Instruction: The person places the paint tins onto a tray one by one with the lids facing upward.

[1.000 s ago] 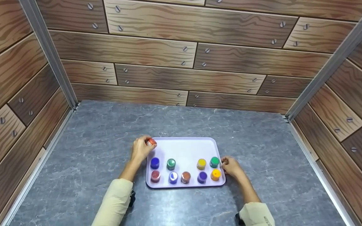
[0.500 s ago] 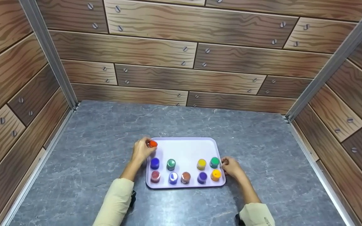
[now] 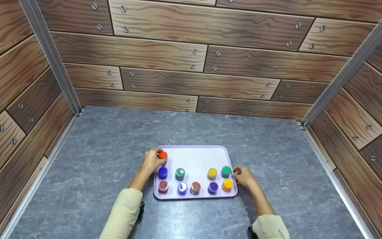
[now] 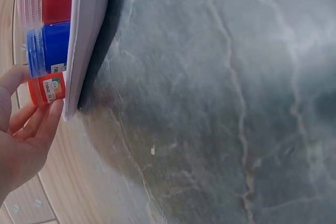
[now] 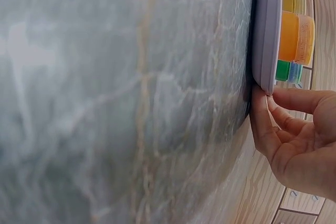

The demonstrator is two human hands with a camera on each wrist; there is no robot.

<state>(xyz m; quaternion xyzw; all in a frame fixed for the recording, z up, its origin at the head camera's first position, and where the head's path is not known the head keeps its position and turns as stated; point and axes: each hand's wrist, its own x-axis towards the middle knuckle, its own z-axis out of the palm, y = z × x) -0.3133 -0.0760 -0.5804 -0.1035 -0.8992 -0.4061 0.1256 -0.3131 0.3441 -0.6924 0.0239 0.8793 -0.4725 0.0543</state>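
Note:
My left hand (image 3: 151, 161) holds a small orange-red paint jar (image 3: 163, 155) upright between thumb and fingers at the far left corner of the lilac tray (image 3: 199, 156). In the left wrist view this jar (image 4: 48, 90) appears to stand on the tray, beside a blue paint jar (image 4: 55, 48). My right hand (image 3: 245, 176) pinches the tray's right rim; the right wrist view has the thumb and fingers at the rim (image 5: 269, 66). Nearest to that hand are a green paint jar (image 3: 225, 171) and an orange-yellow one (image 3: 227, 185).
More paint jars stand on the tray: a yellow one (image 3: 212, 173), a brown one (image 3: 195, 188), a dark red one (image 3: 163, 186) and several others. The tray lies on a grey marbled tabletop (image 3: 191, 219), enclosed by wood-patterned walls (image 3: 164, 49).
My left hand has come slightly toward me and down with the orange-red paint jar, which has turned from tilted to upright. The right hand stays at the rim.

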